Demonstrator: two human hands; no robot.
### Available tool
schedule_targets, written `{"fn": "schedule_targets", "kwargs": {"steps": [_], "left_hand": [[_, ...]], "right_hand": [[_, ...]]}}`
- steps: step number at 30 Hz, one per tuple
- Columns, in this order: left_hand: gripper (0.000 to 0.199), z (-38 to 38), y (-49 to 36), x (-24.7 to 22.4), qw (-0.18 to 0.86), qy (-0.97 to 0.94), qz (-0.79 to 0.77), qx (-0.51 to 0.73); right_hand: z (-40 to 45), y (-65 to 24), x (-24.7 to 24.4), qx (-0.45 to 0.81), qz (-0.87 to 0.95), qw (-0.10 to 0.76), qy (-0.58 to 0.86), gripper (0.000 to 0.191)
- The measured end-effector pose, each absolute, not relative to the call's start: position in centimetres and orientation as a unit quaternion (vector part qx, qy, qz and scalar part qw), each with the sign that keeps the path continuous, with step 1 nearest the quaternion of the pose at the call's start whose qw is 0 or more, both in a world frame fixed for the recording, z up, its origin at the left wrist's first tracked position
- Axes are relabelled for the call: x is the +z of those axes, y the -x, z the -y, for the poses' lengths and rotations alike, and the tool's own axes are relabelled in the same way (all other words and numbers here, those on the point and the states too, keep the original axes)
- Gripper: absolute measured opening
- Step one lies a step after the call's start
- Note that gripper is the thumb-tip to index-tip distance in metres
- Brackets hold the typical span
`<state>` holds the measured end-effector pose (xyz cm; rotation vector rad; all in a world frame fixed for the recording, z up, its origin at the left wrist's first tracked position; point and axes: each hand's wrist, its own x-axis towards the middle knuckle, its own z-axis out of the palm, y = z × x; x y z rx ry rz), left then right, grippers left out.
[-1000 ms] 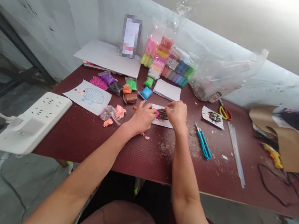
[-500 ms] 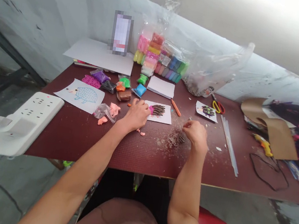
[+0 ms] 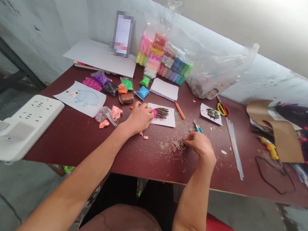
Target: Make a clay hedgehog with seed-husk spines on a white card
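Note:
My left hand [image 3: 140, 118] rests with bent fingers on the left edge of a small white card [image 3: 171, 122], holding it against the table. On that card is a hedgehog shape of pink clay [image 3: 154, 112] with rows of dark, pointed spines [image 3: 161, 113]. To the right, my right hand [image 3: 200, 143] is closed in a pinch beside a scatter of pale crumbs and shavings [image 3: 173, 145]. What its fingertips hold is hidden. Just behind it lies a tool with blue handles [image 3: 198, 128], partly covered by the hand. Small bits of peach clay [image 3: 145, 137] lie below my left hand.
Bagged clay, including a blue pack [image 3: 142, 92], and a blue hedgehog drawing [image 3: 85, 97] lie left. An orange pen [image 3: 180, 110], scissors [image 3: 223, 109], another hedgehog card [image 3: 211, 114], clear sticks [image 3: 234, 149] and a yellow glue gun [image 3: 269, 148] lie right. A power strip [image 3: 26, 124] is near left.
My right hand has shifted down and turned over the dark bits on the table, uncovering the blue-handled tool behind it. My left hand stays on the card. The view has shifted slightly.

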<state>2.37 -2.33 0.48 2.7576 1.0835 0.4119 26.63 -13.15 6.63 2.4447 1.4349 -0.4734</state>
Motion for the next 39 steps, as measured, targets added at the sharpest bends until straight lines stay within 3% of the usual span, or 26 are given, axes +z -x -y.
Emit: {"fn": "schedule_targets", "kwargs": {"steps": [5, 10, 13, 20, 26, 39], "left_hand": [[0.021, 2.4, -2.4, 0.7, 0.077, -0.920, -0.362, 0.129], [0.023, 2.4, -2.5, 0.9, 0.076, -0.918, -0.369, 0.121], [0.024, 2.4, -2.5, 0.9, 0.078, -0.918, -0.369, 0.119], [0.026, 2.2, -2.4, 0.7, 0.093, -0.916, -0.368, 0.133], [0.027, 2.0, -2.3, 0.3, 0.094, -0.912, -0.369, 0.150], [0.030, 2.2, -2.4, 1.0, 0.110, -0.911, -0.375, 0.128]], "right_hand": [[12.9, -26.1, 6.9, -0.121, -0.523, 0.053, -0.842, 0.013], [10.4, -23.8, 7.3, -0.117, -0.583, -0.144, -0.791, 0.015], [8.0, -21.9, 6.9, -0.136, -0.611, -0.203, -0.753, 0.019], [4.0, -18.9, 6.1, -0.119, -0.614, -0.135, -0.769, 0.015], [2.8, -18.0, 5.7, -0.103, -0.625, -0.051, -0.772, 0.025], [2.3, -17.4, 4.9, -0.090, -0.618, -0.009, -0.781, 0.030]]}}
